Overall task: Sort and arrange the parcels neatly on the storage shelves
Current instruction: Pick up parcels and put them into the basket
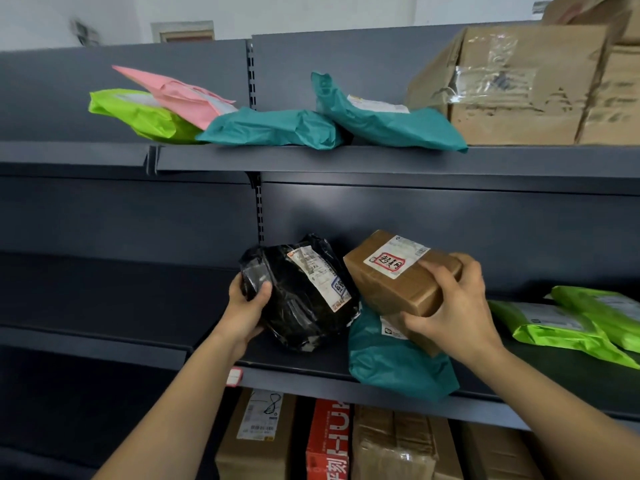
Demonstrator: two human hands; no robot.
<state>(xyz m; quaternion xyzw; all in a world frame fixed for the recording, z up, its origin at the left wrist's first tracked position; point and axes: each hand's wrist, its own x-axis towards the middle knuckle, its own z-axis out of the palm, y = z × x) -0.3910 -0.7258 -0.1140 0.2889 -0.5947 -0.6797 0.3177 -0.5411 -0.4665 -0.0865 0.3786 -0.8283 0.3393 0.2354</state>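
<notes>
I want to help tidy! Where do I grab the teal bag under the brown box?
Probably pinch the teal bag by its near end, from the front: it overhangs the shelf edge, while the brown box covers the far end.

We face a dark grey metal shelving unit [381, 161] whose flat back panels [433, 220] meet at a slotted vertical metal upright [259, 209]. Above the upright, beyond the unit's top edge, we see a plain white wall [311, 12]. Up and left of the upright, a pale-framed rectangular panel [182, 31] sits on that wall, too blurred to identify. Just right of the upright, soft light sheens the panel.
</notes>
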